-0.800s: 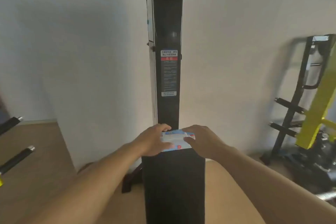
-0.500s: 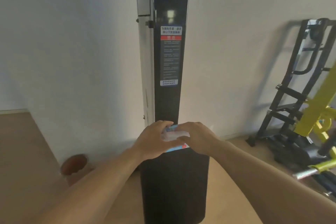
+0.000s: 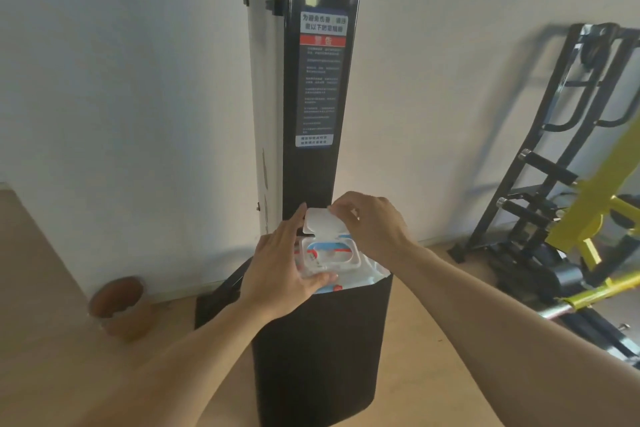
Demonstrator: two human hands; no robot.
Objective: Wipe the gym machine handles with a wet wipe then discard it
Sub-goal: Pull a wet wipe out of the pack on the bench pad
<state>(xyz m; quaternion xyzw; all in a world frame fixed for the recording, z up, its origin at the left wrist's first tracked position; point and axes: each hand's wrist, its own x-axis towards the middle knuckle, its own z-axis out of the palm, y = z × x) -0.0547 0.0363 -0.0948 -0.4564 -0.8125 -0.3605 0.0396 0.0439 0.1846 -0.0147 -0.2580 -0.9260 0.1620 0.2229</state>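
A pack of wet wipes (image 3: 349,276) lies on top of the black machine housing (image 3: 318,350), in front of its tall black column (image 3: 318,87). My left hand (image 3: 280,263) holds the pack from the left, thumb pressed on its front edge. My right hand (image 3: 370,222) pinches the white flip lid (image 3: 322,224), which stands raised. Beneath the lid the white dispensing frame (image 3: 329,255) shows. No machine handle is near my hands.
A brown round pot (image 3: 116,302) sits on the wooden floor at the left, against the white wall. A black and yellow gym rack (image 3: 554,184) with black-gripped bars stands at the right. A warning label (image 3: 320,80) is stuck on the column.
The pack's lid was closed under both hands; now my right hand has lifted it open. The view has tilted down and come closer.
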